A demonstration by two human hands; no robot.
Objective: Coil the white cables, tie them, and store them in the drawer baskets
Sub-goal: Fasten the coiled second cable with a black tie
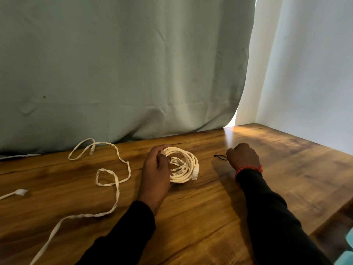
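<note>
A coiled white cable (188, 165) lies on the wooden table (191, 217) near its middle, its plug end at the coil's right side. My left hand (156, 171) grips the coil's left edge, fingers curled round the loops. My right hand (243, 156) is to the right of the coil, fingers curled, pinching one end of a thin black tie (219, 156) that rests on the table. A second flat white cable (114, 169) sprawls loose in loops over the left part of the table.
A grey-green curtain (124, 73) hangs behind the table's far edge; a white wall (309, 64) stands at the right. Another white plug end (21, 192) lies at the far left. The table's right edge drops off at the lower right.
</note>
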